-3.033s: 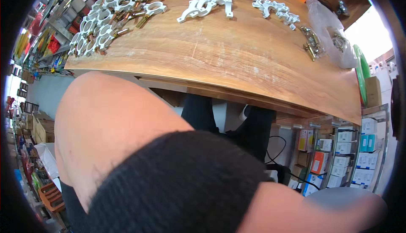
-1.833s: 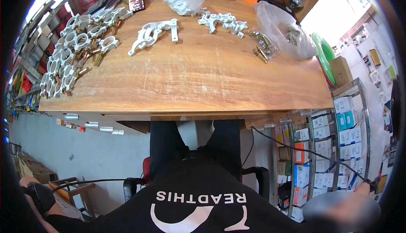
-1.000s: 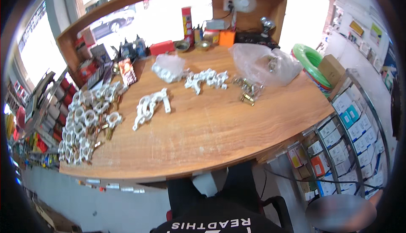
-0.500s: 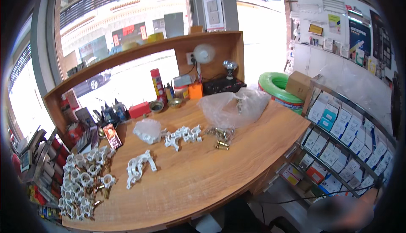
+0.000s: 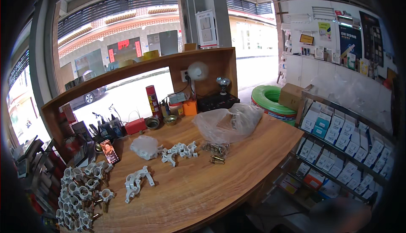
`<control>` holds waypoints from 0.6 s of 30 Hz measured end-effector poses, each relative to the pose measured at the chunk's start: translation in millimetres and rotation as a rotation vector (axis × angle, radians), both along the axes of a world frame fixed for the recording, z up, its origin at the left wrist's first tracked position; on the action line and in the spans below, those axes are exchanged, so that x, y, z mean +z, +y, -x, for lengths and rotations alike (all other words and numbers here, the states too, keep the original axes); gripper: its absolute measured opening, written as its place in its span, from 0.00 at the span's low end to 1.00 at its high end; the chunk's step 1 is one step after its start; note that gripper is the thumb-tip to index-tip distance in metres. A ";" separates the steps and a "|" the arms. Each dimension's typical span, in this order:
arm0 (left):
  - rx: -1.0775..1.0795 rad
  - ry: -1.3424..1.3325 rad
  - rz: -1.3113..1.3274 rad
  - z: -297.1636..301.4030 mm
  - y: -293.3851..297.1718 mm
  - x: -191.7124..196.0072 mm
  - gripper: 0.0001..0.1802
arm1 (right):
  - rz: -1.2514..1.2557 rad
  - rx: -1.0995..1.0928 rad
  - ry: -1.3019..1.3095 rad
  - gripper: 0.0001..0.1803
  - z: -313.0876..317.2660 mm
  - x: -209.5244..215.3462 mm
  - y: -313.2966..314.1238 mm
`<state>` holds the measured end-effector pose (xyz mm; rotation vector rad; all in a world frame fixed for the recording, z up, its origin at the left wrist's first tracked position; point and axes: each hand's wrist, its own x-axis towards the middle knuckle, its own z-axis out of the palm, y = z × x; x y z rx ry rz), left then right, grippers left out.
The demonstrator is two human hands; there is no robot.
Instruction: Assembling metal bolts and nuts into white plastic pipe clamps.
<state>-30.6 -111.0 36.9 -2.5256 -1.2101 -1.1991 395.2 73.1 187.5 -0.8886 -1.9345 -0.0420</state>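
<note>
Currently | hands out of view | pose, opening, grip: cannot tell | white ring clamps (image 5: 80, 195) on wooden desk (image 5: 177, 195)

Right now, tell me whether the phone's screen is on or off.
On: the phone, just beyond the pile of white clamps, shows a coloured picture.

The person wears dark, nearly black clothing (image 5: 237, 223), seen dimly at the near edge just right of the middle, its cut lost in shadow. A thin dark cable (image 5: 289, 214) runs to its right. Farther right, a rounded, dark patch (image 5: 340, 215) is too blurred to identify.
</note>
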 end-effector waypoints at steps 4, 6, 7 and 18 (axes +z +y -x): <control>0.046 -0.068 0.023 14.2 -5.0 -2.7 0.13 | 0.013 0.019 0.016 0.08 6.5 1.5 3.5; 0.088 -0.106 0.015 24.5 -12.3 -3.4 0.12 | 0.014 0.029 0.018 0.08 8.9 1.7 3.8; 0.110 -0.128 0.003 30.3 -16.7 -3.5 0.12 | 0.006 0.035 0.023 0.08 9.9 1.1 3.5; 0.489 -0.494 -0.583 102.8 -219.2 15.6 0.12 | -0.267 0.265 0.116 0.08 -9.0 6.0 -70.8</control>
